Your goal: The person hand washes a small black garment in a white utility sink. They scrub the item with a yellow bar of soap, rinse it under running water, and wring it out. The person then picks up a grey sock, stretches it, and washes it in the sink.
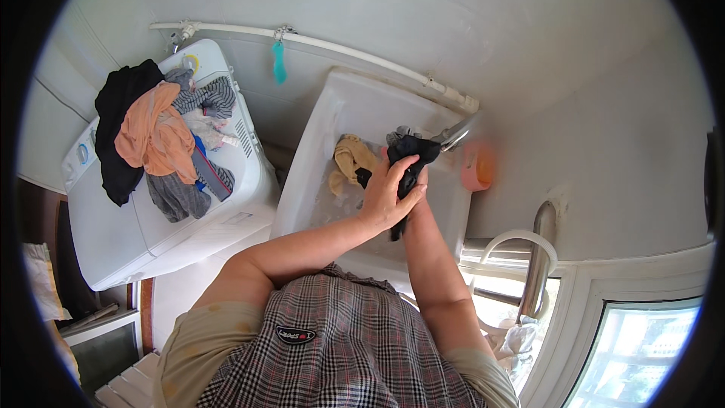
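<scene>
Both my hands are together over a white sink basin point(306, 164), holding a black cloth garment point(409, 150). My left hand point(388, 198) presses on it from above with the fingers spread across it. My right hand point(420, 184) is partly hidden behind the left hand and the cloth. The garment's upper part touches or nearly touches the chrome faucet point(456, 133); a lower end hangs below my hands. A tan cloth point(354, 153) lies bunched in the basin, left of my hands. Behind the black garment a grey striped cloth point(399, 134) shows in part.
To the left stands a white washing machine point(113, 243) heaped with clothes, including a peach garment point(156, 130) and a black one point(122, 124). A white pipe point(351, 52) runs along the wall, with a teal brush point(279, 62) hanging from it. A pink holder point(476, 167) is beside the faucet.
</scene>
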{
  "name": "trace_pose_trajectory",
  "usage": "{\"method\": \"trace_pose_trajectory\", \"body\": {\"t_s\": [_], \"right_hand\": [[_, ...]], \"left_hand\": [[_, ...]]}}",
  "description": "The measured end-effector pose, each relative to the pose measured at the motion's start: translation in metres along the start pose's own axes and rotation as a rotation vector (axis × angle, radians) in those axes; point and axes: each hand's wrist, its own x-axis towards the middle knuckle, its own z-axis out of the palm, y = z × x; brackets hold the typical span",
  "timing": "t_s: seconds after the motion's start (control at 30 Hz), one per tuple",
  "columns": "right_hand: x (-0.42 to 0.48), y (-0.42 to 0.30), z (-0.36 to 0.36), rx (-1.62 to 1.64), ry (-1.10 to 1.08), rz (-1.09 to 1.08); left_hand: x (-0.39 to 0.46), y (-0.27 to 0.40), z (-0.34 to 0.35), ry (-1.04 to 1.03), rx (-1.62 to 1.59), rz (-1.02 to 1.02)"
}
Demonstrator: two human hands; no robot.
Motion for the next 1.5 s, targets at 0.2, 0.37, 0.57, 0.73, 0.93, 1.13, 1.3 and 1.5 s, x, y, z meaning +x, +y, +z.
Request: {"method": "trace_pose_trajectory", "body": {"t_s": [0.2,0.37,0.57,0.73,0.93,1.13,1.3,1.5], "right_hand": [[-0.03,0.033,0.075,-0.329,0.451,-0.12],[-0.032,0.013,0.023,-0.28,0.052,-0.075],[-0.063,0.028,0.07,-0.158,0.401,0.016],[-0.072,0.016,0.078,0.036,0.275,0.071],[-0.077,0.011,0.06,-0.27,0.421,-0.01],[-0.069,0.009,0.052,-0.101,0.413,-0.137],[-0.076,0.008,0.049,-0.098,0.418,-0.006],[-0.056,0.005,0.052,-0.496,0.54,-0.001]], "left_hand": [[0.024,-0.056,-0.003,0.161,-0.109,-0.321],[-0.007,0.004,-0.007,0.044,0.091,0.002],[0.034,-0.056,-0.043,0.121,-0.887,-0.685],[0.015,-0.053,-0.067,-0.213,-1.394,-0.817],[0.007,-0.032,-0.07,-0.03,-1.342,-0.791],[0.009,-0.033,-0.053,0.211,-1.229,-0.837],[0.01,-0.044,-0.059,-0.049,-1.061,-0.968],[0.002,-0.046,-0.032,-0.46,-0.981,-1.103]]}}
